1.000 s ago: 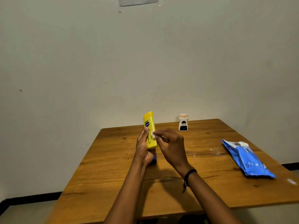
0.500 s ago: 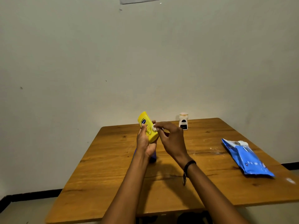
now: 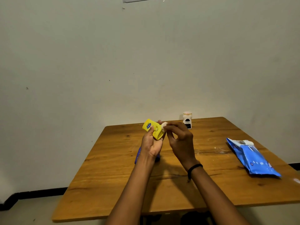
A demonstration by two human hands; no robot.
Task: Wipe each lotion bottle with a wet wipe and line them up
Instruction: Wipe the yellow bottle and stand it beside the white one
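The left hand [image 3: 151, 143] grips the yellow lotion bottle [image 3: 152, 129] around its lower body and holds it tilted in the air above the tabletop [image 3: 113, 176]. The right hand [image 3: 180, 140] pinches a small wad of wet wipe [image 3: 164, 125] against the bottle's upper edge. Grip low and firmly, rotate the bottle so each face meets the wipe, and press lightly; a white bottle [image 3: 187, 121] stands at the far edge.

Left hand [image 3: 150, 143] raised, curled grip; right hand [image 3: 180, 138] pinching alongside
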